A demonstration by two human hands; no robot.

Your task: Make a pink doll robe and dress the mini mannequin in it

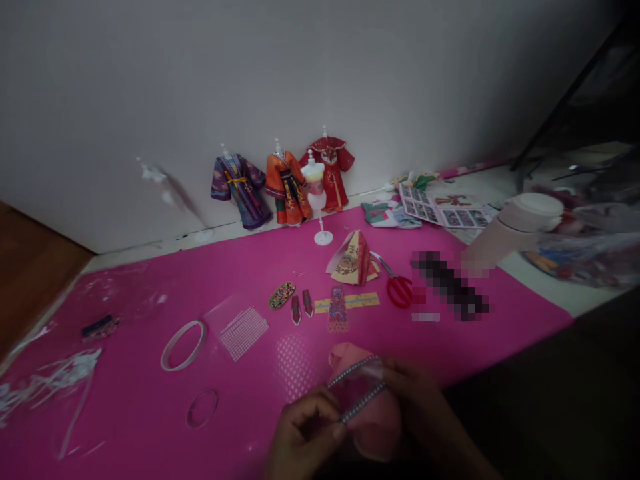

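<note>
Near the front edge, a pink piece of doll-sized cloth [377, 423] with dark, white-dotted trim [364, 402] is stretched between my hands. My left hand [307, 427] pinches the lower left end of the trim between thumb and fingers. At the other end, my right hand [413, 387] is closed on the cloth's upper right edge; its fingertips are partly in shadow. Just beyond lie a patterned strip of cloth [338, 310] across a yellow ribbon [370, 300], two small pointed pieces [296, 311], and a sheet of stick-on gems [245, 333].
Red-handled scissors [399, 292] lie right of a folded printed cloth [356, 261]. A white mannequin [318, 193] stands before several dressed ones against the wall. Tape rolls [184, 347] and plastic bags [55, 380] are left; a pale bottle [515, 227] is right. A blurred dark object [450, 283] lies nearby.
</note>
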